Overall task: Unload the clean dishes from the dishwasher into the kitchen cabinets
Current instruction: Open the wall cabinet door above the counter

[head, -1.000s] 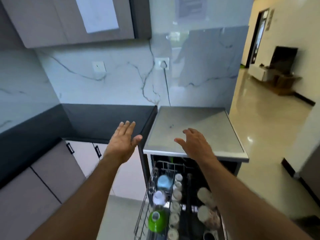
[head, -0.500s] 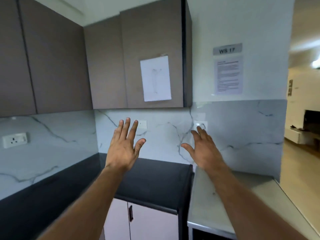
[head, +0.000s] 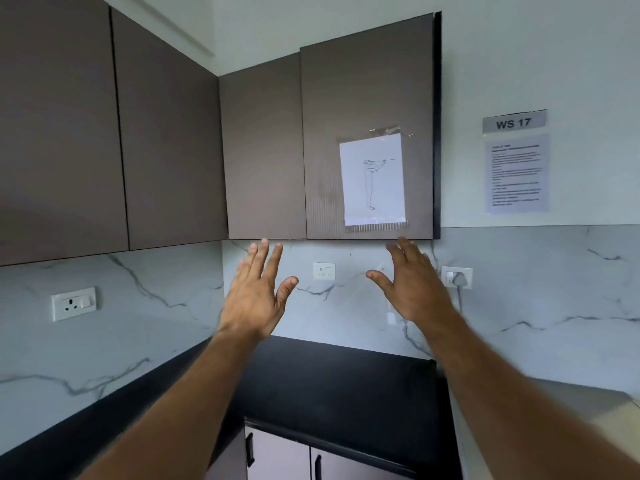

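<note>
Both arms reach up toward the brown wall cabinets (head: 367,98) in the corner of the kitchen. The left hand (head: 256,296) is raised with its back to the camera, fingers straight and slightly spread, thumb out to the side — it holds nothing, and its fingertips (head: 265,243) sit right at the bottom edge of the cabinet doors; whether they touch that edge cannot be told. The right hand (head: 412,289) is up beside it, fingers extended and loosely apart, thumb pointing toward the left hand, also empty, its fingertips just below the door that carries a taped sheet of paper (head: 372,181) with a line drawing of a figure. All the cabinet doors are closed. The dishwasher and its dishes are out of view. On the marble backsplash (head: 156,306) sit three wall sockets, the rightmost (head: 456,277) with a plug in it. A "WS 17" sign (head: 514,123) and a printed notice (head: 516,174) hang on the wall to the right. A black countertop (head: 339,382) runs below — lower cabinet doors (head: 277,455) show under it.
</note>
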The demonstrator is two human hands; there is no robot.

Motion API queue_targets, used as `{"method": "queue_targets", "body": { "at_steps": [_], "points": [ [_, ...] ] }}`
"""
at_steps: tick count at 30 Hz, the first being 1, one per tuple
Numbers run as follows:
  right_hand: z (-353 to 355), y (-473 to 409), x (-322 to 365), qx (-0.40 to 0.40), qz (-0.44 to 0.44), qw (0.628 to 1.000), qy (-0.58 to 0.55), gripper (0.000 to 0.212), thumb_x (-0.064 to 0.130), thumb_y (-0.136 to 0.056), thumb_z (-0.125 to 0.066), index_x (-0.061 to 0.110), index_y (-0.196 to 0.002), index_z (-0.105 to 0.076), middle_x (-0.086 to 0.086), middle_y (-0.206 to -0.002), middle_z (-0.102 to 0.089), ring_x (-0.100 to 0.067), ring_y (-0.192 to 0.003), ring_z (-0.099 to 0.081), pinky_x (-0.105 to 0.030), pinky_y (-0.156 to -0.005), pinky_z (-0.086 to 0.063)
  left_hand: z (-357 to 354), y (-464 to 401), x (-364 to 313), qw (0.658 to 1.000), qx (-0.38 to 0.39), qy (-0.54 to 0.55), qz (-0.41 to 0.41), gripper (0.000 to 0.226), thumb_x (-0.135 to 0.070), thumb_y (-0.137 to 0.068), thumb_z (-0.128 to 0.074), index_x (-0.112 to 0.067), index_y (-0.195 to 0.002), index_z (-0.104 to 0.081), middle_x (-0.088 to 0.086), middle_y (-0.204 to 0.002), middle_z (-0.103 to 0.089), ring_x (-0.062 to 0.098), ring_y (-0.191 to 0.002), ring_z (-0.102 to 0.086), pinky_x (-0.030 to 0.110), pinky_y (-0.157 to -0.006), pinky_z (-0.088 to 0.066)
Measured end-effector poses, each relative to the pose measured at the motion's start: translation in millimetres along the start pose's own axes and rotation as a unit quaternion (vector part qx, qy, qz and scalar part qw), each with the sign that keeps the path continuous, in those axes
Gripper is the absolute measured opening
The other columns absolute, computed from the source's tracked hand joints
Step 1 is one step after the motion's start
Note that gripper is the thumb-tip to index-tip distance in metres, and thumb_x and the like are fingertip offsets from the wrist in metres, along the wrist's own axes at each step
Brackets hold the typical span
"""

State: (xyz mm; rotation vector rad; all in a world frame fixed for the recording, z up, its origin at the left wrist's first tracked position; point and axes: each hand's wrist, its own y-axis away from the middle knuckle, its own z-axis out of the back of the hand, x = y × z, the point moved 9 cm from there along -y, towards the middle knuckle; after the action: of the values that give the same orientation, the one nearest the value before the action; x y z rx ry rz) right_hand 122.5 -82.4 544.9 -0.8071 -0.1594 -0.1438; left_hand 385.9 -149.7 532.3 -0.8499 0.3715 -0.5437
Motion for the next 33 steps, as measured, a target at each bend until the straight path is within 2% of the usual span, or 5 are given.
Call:
{"method": "queue_targets", "body": {
  "at_steps": [8,19,24,28,33],
  "points": [
    [-67.5,-52.8,8.5,0.01,0.013,0.999,0.028,0.078,0.065,-0.094,-0.037,0.016,-0.154,-0.028,-0.008,-0.165,-0.014,-0.026,-0.151,-0.013,-0.04,-0.122,-0.013,-58.2,-34.3,40.0,0.999,0.035,-0.003,-0.018,0.072,-0.064,-0.097,-0.014,-0.027,-0.155,0.009,-0.007,-0.162,0.011,0.011,-0.148,0.016,0.035,-0.123,0.002],
    [-159.1,-176.9,1.3,-0.015,0.049,0.998,0.031,0.073,0.059,-0.095,-0.048,0.014,-0.152,-0.034,-0.011,-0.161,-0.025,-0.029,-0.15,-0.018,-0.042,-0.123,-0.014,-160.8,-131.7,81.7,0.995,0.037,-0.033,-0.084,0.073,-0.061,-0.096,-0.009,-0.022,-0.157,0.003,-0.008,-0.16,0.009,0.011,-0.15,0.009,0.033,-0.123,0.001],
    [-182.9,-233.0,2.8,-0.022,0.06,0.998,0.004,0.062,0.048,-0.096,-0.055,0.014,-0.147,-0.042,-0.009,-0.156,-0.034,-0.028,-0.148,-0.021,-0.038,-0.119,-0.021,-189.6,-185.5,103.6,0.998,-0.005,-0.011,-0.059,0.065,-0.036,-0.103,-0.035,-0.018,-0.157,-0.005,-0.003,-0.164,-0.005,0.013,-0.151,0.001,0.035,-0.124,-0.007],
    [-217.8,-266.2,6.3,-0.015,0.079,0.997,0.006,0.05,0.031,-0.096,-0.058,0.014,-0.142,-0.049,-0.007,-0.149,-0.044,-0.025,-0.141,-0.032,-0.034,-0.115,-0.026,-227.5,-223.7,114.3,0.998,-0.006,0.011,-0.065,0.066,-0.023,-0.101,-0.039,-0.018,-0.157,-0.006,-0.002,-0.164,-0.006,0.014,-0.151,0.003,0.029,-0.122,-0.002],
    [-253.1,-305.6,-13.2,-0.057,-0.056,0.975,-0.205,0.036,0.015,-0.094,-0.063,0.007,-0.129,-0.062,-0.009,-0.132,-0.062,-0.022,-0.126,-0.054,-0.013,-0.096,-0.03,-281.6,-263.1,126.7,0.996,-0.001,0.035,-0.079,0.067,-0.019,-0.101,-0.037,-0.019,-0.157,-0.002,-0.004,-0.164,-0.001,0.015,-0.15,0.011,0.027,-0.12,-0.002]
  ]
}}
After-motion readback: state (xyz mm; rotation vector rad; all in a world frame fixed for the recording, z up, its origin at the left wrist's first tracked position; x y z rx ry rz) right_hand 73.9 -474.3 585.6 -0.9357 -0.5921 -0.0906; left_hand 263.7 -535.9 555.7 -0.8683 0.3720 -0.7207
